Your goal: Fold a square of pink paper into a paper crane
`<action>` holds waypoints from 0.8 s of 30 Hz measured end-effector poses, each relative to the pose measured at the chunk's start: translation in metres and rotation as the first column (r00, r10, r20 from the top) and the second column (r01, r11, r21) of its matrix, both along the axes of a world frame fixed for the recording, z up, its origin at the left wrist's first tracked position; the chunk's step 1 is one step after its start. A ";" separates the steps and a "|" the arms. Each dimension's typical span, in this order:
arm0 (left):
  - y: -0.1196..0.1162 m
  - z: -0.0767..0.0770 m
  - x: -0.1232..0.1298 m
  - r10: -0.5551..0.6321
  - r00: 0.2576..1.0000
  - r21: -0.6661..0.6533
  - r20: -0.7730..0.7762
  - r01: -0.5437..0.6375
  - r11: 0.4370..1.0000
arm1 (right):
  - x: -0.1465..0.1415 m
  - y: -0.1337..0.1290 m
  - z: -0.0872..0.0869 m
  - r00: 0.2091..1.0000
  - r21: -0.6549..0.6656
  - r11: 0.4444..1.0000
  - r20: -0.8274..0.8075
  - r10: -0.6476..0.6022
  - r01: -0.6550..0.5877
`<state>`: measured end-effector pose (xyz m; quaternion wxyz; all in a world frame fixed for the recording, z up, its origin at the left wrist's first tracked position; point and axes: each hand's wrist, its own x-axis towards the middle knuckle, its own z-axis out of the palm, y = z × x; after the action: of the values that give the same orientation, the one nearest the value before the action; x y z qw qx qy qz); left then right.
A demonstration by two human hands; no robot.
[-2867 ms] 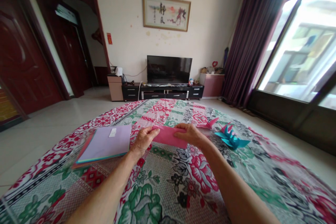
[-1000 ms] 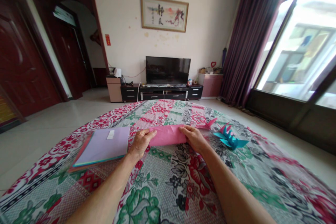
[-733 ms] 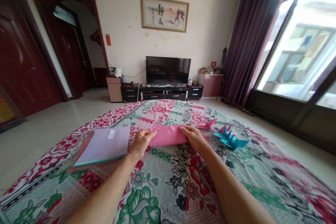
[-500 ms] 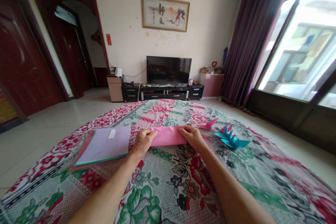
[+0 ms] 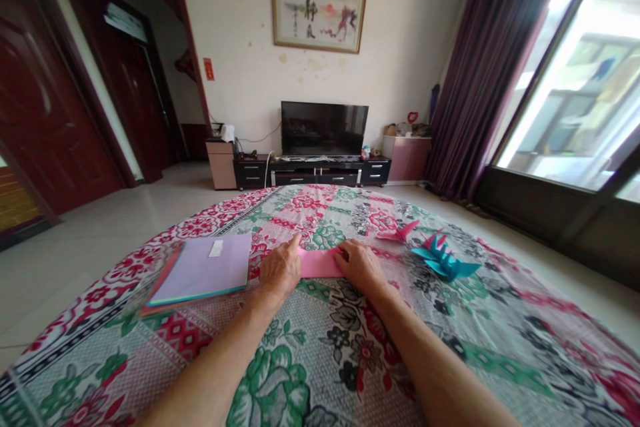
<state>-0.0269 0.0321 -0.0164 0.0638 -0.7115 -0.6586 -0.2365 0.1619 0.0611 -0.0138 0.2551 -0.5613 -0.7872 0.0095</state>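
A folded strip of pink paper lies across the middle of the patterned tablecloth, between my two hands. My left hand grips its left end, index finger pointing up and forward. At the right end my right hand is closed on the paper with curled fingers. Both hands cover the strip's ends. To the left is a stack of coloured sheets, lilac on top, bearing a small white piece. Folded paper cranes stand at the right, a pink one and a teal one.
The round table has a floral cloth. Beyond it, a television stands on a low black cabinet against the wall. Dark doors are on the left; a purple curtain and window are on the right.
The pink paper now shows as a shorter strip, with my hands closer together and covering more of its ends. My left index finger has lifted. The view has shifted slightly.
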 end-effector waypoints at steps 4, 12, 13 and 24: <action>-0.003 0.002 0.002 0.047 0.996 0.020 -0.082 -0.046 0.999 | -0.003 -0.002 0.000 1.000 -0.006 1.000 0.018 -0.025 0.025; -0.001 0.009 0.008 -0.113 0.961 0.058 -0.250 0.132 0.990 | -0.011 -0.006 0.008 0.970 0.094 0.990 0.228 0.084 -0.108; 0.000 0.009 0.008 -0.146 0.954 0.006 -0.261 0.153 0.988 | -0.011 -0.005 0.008 0.965 0.059 0.989 0.238 0.114 -0.132; -0.001 0.000 0.007 -0.209 0.962 -0.013 -0.176 0.210 0.978 | -0.014 -0.008 -0.003 0.990 0.055 0.990 0.056 0.128 -0.131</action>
<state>-0.0203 0.0313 -0.0163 0.0988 -0.7950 -0.5708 -0.1799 0.1479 0.0535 -0.0172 0.2497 -0.5012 -0.8285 -0.0118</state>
